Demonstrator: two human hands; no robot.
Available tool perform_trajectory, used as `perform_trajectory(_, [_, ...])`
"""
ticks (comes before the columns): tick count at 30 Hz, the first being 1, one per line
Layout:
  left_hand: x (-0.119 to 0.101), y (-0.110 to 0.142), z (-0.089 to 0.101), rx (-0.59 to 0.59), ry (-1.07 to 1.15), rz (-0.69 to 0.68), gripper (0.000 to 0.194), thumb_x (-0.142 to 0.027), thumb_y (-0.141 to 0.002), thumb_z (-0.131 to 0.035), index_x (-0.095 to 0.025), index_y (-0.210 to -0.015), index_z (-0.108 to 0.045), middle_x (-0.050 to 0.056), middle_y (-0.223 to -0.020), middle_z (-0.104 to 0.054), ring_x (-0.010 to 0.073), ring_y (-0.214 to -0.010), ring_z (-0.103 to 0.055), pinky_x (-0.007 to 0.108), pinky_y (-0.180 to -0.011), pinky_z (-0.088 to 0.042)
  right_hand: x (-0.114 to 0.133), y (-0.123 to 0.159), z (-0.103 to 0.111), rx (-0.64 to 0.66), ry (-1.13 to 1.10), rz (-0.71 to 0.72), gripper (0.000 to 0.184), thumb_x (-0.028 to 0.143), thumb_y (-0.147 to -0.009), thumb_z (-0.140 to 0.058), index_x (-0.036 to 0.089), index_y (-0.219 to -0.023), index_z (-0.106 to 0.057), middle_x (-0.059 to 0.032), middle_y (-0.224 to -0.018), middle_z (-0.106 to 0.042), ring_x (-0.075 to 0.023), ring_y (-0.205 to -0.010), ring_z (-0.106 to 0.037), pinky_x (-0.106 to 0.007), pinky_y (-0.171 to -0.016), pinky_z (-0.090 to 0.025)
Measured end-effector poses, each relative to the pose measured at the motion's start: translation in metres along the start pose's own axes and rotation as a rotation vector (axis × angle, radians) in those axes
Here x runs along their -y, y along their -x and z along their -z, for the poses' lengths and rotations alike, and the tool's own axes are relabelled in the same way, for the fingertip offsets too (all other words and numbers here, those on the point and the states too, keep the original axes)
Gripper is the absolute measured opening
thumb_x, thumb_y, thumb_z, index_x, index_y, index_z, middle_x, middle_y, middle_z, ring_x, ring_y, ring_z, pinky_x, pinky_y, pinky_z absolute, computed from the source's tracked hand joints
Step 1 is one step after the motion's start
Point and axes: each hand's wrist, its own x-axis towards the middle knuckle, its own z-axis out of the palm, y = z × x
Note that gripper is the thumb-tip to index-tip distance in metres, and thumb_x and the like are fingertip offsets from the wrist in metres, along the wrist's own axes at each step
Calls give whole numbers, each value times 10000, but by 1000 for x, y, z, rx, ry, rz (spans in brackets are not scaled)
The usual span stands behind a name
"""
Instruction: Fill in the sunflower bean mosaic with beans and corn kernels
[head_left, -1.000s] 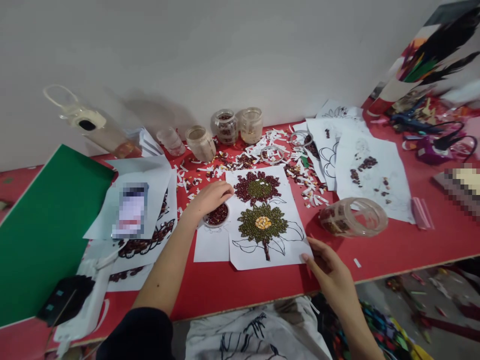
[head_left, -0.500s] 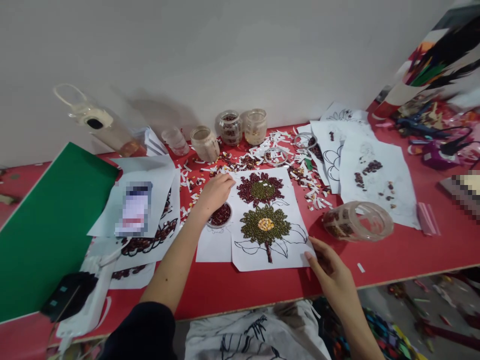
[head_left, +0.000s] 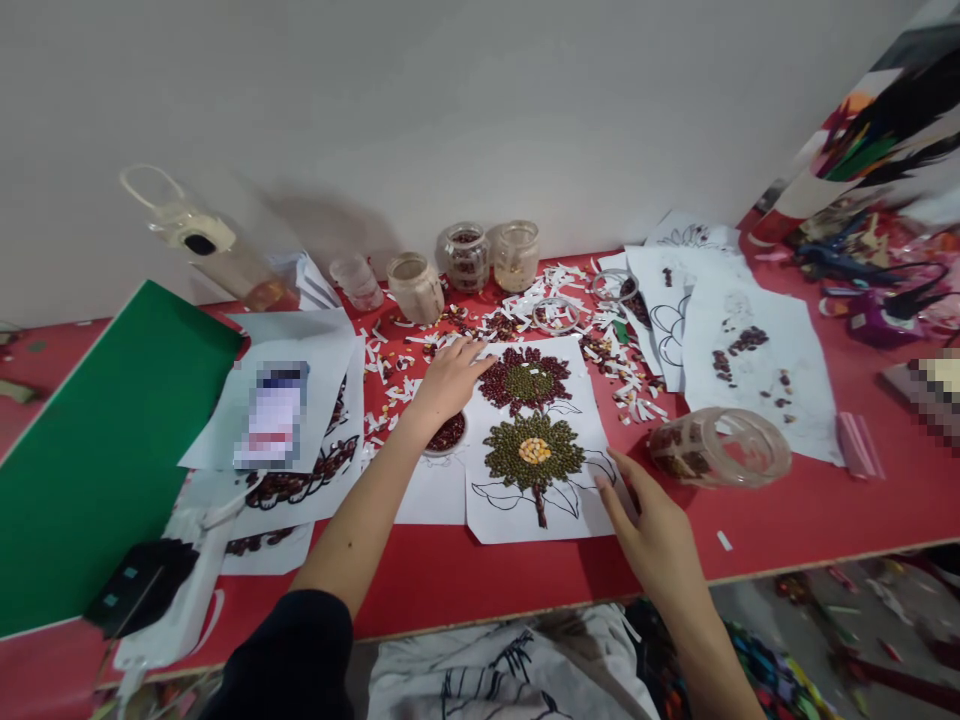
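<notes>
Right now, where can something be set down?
Bare red tabletop lies between the white paper sheet with seed flowers and the front edge, and below the large clear jar, bar one white scrap. White paper shreds and small clear jars crowd the back.

dim, flat light; soft shadow on wall [head_left: 465, 110]; right edge smeared.

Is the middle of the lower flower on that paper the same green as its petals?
No, yellow-and-white pieces fill the middle, with the green petals all around them.
</notes>
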Motion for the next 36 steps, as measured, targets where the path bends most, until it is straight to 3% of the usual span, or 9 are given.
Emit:
perform_trajectory(5, [10,1,-1,7,-5,17,501,35,-882,-433,-213,-1270,-630,92,-1477,-530,308,-1426,-399,547,-1172,-360,3,-14,5,99,-35,81,562,580,-919,-496,219,-1343,-575,-137,-1330,-664,-331,-1211,-641,-481,-998,-527])
perform_trajectory(10, [19,6,-3,-3,-6,28,458,-11,-915,-441,-212,-1290,-611,90,-1469,-544,288,-1416,-421,529,-1158,-390,5,-27,15,263,-211,93,637,574,-895,-583,274,-1446,-477,-99,-1480,-553,-308,-1378,-507,-528,-1159,-385])
perform_trajectory(13, [23,8,-4,-26,-7,54,465,-6,-912,-422,-184,-1303,-598,118,-1470,-536,285,-1417,-423,537,-1166,-377,7,-40,16,323,-365,90,642,551,-894,-606,303,-1466,-451,-90,-1538,-486,-286,-1379,-507,-506,-1145,-412])
perform_trajectory(16, [26,11,-4,-47,-10,74,472,7,-899,-411,-145,-1309,-591,145,-1453,-540,272,-1392,-453,496,-1180,-377,11,-56,9,281,-430,68,646,528,-899,-602,288,-1474,-428,-125,-1507,-509,-277,-1305,-575,-484,-1081,-477])
perform_trajectory(20, [22,16,-2,-70,-15,88,398,-33,-925,-428,-131,-1260,-621,150,-1371,-587,268,-1306,-524,445,-1134,-440,15,-75,-6,192,-415,112,633,505,-890,-604,264,-1457,-457,-120,-1464,-553,-275,-1349,-532,-477,-1108,-445])
perform_trajectory(24, [14,17,2,-102,-17,84,289,-114,-963,-476,-173,-1176,-663,117,-1307,-617,267,-1246,-542,446,-1101,-457,10,-90,-16,166,-426,165,525,467,-907,-554,240,-1380,-537,-107,-1307,-675,-255,-1182,-652,-454,-1036,-501])
perform_trajectory(32, [15,-9,3,-74,-69,48,141,-216,-988,-553,-183,-1027,-684,80,-1071,-672,233,-1060,-600,397,-963,-510,1,-111,-31,105,-357,122,416,481,-846,-607,199,-1153,-606,-129,-1095,-739,-286,-990,-696,-454,-873,-540])
perform_trajectory(36, [16,-17,-3,-35,-116,47,242,-330,-985,-609,-160,-1154,-636,84,-1187,-642,215,-1057,-636,428,-930,-550,3,-116,-34,69,-327,127,389,494,-817,-633,193,-1064,-630,-106,-983,-744,-269,-880,-683,-424,-812,-533])
